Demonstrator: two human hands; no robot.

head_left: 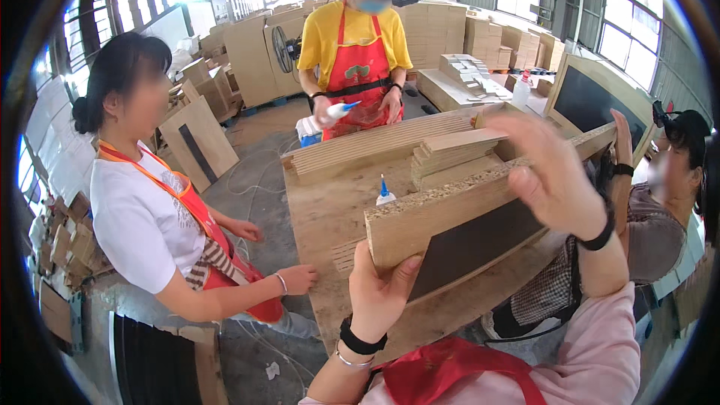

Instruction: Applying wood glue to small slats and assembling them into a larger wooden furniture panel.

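At the left edge of the brown wooden worktop (322, 217) was a co-worker's hand (300, 279) with a pale bracelet, well apart from the board. Along the far edge, from the far left corner rightward, lay a row of long tan grooved wooden strips (382, 139).

The left hand (375, 296) came next, above the worktop's near left part, its grip pinching the left end of a long tan wood-grain board with a speckled chipboard edge and a black inset face (401, 236). The thumb lay on the near face, the fingers behind. The board stood on its long side, slanting from there toward the far right; whether its lower edge touched the worktop could not be told. Just behind it was a white squeeze bottle with a blue nozzle (385, 196).

The board looked stiff and fairly heavy, too long to balance well from one end; its bare chipboard edge would probably be rough and crumble at the corners, the black face perhaps slicker. Both ends, thumb on the tan margin, seemed the best holds.

Farther right, the right hand (551, 176) was spread over the top edge, contact unclear. Another co-worker's hand (622, 139) was upright by the far end.
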